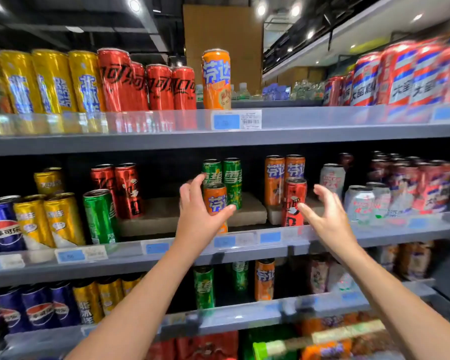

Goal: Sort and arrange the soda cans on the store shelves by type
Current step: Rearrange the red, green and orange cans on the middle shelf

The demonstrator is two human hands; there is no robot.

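My left hand (pixel 195 214) is at the middle shelf (pixel 374 236), fingers spread in a C around a lone orange can (pixel 215 197). The thumb crosses the can's front and the fingers rise at its left. That can stands upright in front of two green cans (pixel 231 178). My right hand (pixel 327 219) is open, its fingertips just in front of a red can (pixel 294 193), which stands before two orange cans (pixel 274 178). On the top shelf a single orange can (pixel 216 79) stands right of several red cans (pixel 159 87) and yellow cans (pixel 52 81).
The middle shelf also holds blue cans (pixel 3 224), yellow cans (pixel 50 219), a green can (pixel 99 216), two red cans (pixel 127 190) and white cans (pixel 361 203). Red-white-blue cans (pixel 411 74) fill the upper right. Lower shelves carry mixed cans. Clear rails with price tags (pixel 234 119) front each shelf.
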